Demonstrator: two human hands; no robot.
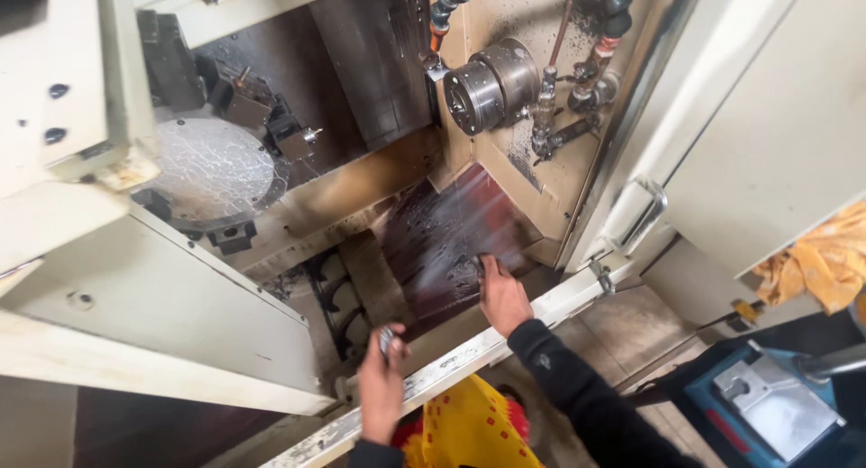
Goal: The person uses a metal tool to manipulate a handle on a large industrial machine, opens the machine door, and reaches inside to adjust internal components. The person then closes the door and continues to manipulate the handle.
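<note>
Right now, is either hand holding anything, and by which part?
The left hand pinches a small metal part in its fingertips; which end cannot be told. The right hand holds nothing visible, reaching into the machine bed.

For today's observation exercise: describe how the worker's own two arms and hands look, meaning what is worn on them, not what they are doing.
Both hands are bare, with no gloves. The right hand comes out of a long dark sleeve, black or near it, snug at the wrist with a faint mark near the cuff. The left hand shows only a sliver of dark cuff at the bottom edge of the picture.
</note>
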